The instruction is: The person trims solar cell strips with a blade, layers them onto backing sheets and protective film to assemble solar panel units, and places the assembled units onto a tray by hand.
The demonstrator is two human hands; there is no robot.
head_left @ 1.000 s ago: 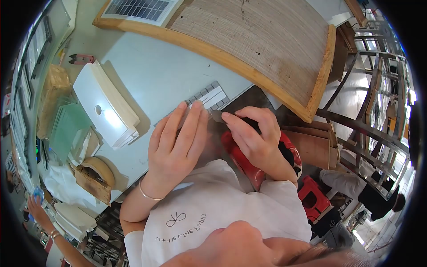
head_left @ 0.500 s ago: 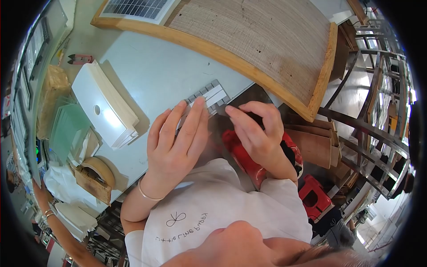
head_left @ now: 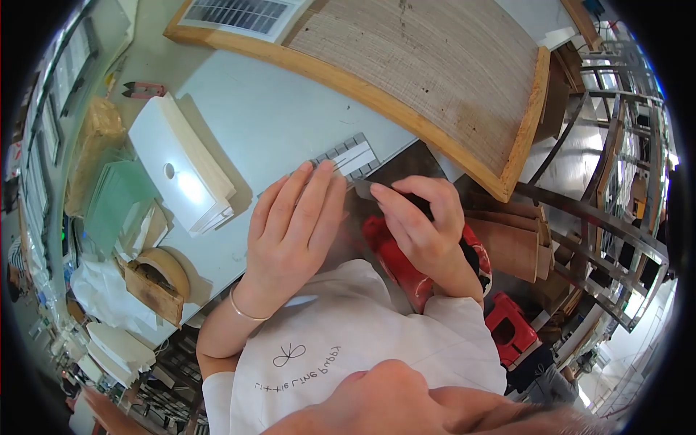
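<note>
A white strip edged with rows of small grey rectangles (head_left: 355, 157) lies at the table's near edge. My left hand (head_left: 297, 217) rests over the strip's left part, its fingers stretched out side by side and fingertips on it; the thumb is hidden. Just beyond the table edge, to the right of the strip, is my right hand (head_left: 424, 221). Its thumb and index finger are pinched on a small thin grey piece (head_left: 363, 191), close to the strip's near side. The other right fingers are curled and partly hidden.
A wood-framed board (head_left: 420, 80) spans the far side. On the left stand a stack of white sheets (head_left: 177, 170), red-handled snips (head_left: 144, 90), green sheets (head_left: 119, 199) and a tape roll (head_left: 165, 270). Below right is a red stool (head_left: 511, 330); metal racks (head_left: 616, 239) stand at right.
The view has shifted slightly, and both hands keep nearly the same pose near the strip. Another person's arm at the lower left has moved downward, mostly out of view.
</note>
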